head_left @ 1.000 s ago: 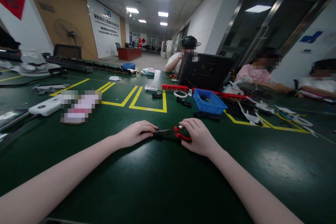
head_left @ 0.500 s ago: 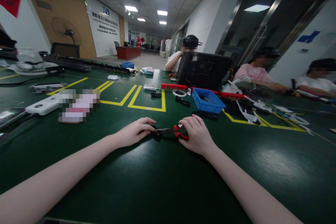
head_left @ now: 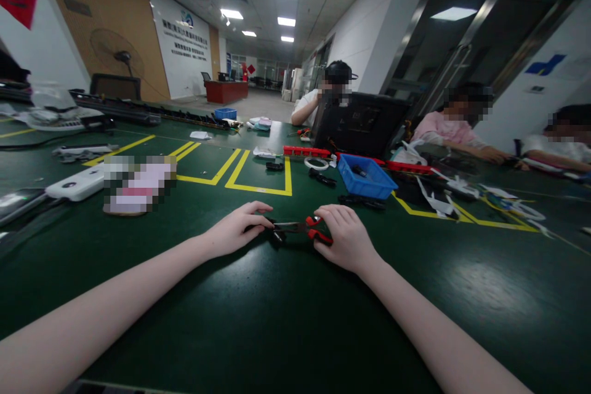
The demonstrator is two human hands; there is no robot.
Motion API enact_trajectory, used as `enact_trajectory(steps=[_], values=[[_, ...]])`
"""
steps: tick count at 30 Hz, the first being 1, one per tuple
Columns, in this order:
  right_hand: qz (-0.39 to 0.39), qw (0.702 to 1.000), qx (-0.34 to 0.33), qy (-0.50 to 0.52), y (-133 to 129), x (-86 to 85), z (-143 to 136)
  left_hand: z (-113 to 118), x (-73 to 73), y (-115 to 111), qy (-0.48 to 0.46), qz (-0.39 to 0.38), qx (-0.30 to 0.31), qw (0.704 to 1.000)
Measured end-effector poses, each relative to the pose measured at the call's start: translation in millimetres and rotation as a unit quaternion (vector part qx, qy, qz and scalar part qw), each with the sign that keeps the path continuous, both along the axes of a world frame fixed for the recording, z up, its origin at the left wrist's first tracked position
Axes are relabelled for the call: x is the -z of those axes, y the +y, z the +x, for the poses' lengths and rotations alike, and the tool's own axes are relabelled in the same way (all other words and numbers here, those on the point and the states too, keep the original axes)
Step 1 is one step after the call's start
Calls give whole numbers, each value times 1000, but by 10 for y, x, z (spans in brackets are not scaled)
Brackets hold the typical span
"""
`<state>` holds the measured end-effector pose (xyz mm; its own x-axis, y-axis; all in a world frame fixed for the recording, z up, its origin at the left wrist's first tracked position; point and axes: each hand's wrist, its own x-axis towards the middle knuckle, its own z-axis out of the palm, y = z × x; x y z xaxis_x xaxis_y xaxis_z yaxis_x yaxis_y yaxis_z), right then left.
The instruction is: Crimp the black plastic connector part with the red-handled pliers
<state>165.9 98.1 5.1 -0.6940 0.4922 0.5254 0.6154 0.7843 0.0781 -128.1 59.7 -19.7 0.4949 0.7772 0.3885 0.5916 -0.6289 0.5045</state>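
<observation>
Right hand [head_left: 345, 237] grips red-handled pliers [head_left: 301, 228], tips near left hand [head_left: 236, 231].

Pliers [head_left: 301, 228] seen just below frame centre, aligned nearly level across the picture; red-and-black handles spread apart at right, slim metallic nose pointed left. At the nose tip, slightly left of centre, a small black piece [head_left: 279, 236] is seen, its lower end tilted rightward; finer detail lost in darkness.

A blue bin [head_left: 370, 189] stands near a white ring [head_left: 318, 168] and a red strip [head_left: 305, 152].
</observation>
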Motion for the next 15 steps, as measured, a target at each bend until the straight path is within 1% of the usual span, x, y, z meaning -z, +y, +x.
enact_trajectory(steps=[3, 8, 11, 15], values=[[-4, 1000, -2, -4, 6, 7, -1, 8, -16, -11, 10, 10, -11, 1000], [-6, 1000, -3, -3, 11, 21, -2, 60, -99, -84, 52, 16, -16, 998], [-7, 1000, -5, -5, 9, 25, -5, 119, -137, -130, 55, 9, -31, 998], [-9, 1000, -8, -5, 3, 24, -8, 191, -141, -154, 45, 5, -55, 997]])
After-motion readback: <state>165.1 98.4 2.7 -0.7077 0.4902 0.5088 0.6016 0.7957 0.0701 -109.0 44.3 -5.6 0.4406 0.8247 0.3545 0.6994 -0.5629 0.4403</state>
